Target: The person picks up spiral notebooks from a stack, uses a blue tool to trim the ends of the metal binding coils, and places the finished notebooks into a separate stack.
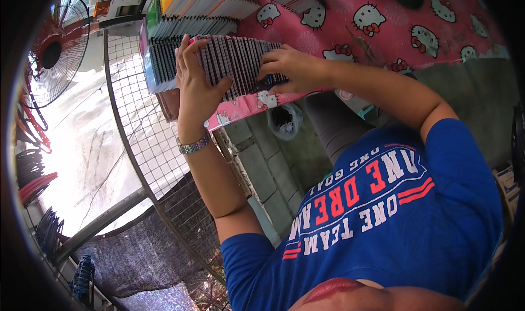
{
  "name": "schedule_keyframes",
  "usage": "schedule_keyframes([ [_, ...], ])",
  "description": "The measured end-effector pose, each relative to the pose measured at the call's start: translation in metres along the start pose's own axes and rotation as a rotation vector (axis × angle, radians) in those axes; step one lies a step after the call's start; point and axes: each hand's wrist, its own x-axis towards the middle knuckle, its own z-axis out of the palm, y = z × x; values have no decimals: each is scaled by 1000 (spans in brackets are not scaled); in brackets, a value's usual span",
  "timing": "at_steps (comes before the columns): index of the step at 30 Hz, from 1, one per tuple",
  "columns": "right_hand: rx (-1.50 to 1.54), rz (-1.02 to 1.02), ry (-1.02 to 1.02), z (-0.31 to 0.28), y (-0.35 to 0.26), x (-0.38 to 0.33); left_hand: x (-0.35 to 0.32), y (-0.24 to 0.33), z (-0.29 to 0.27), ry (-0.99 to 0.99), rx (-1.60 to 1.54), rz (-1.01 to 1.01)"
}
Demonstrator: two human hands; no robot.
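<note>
Long fanned row of thin cards (235, 65) lying at the near edge of the desk (383, 43). Left hand (197, 84) spread flat against its left part, right hand (290, 68) curled, fingertips pressing its right end. More stacked card packs (202, 7) just behind; wire mesh panel (136, 109) and fan (54, 48) further left.

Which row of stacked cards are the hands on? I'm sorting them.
The nearest row, at the table's front edge; left hand and right hand press it. The rows behind lie untouched.
</note>
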Motion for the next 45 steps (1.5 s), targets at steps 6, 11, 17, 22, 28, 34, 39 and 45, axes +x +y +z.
schedule_keyframes([
  [6, 51, -55, -2, 2, 7, 4, 1, 0, 0, -5, 0, -6],
  [11, 511, 485, -490, -4, 5, 16, 2, 10, -2, -2, 79, -18],
  [17, -53, -98, 12, 4, 16, -2, 1, 0, 0, -5, 11, -14],
  [22, 536, 433, -394, 3, 19, 7, 3, 2, 0, -5, -4, -21],
  [28, -113, -148, 34, 3, 20, -3, 2, 0, 0, 2, 11, -11],
  [34, 479, 557, -515, -7, 13, 13, 1, 0, -1, -3, 2, -22],
  [39, -36, 28, -147, 1, 22, -3, 1, -2, -1, 2, 14, -2],
  [45, 220, 261, -331, -3, 29, 9, 3, 1, -1, 0, 18, -17],
])
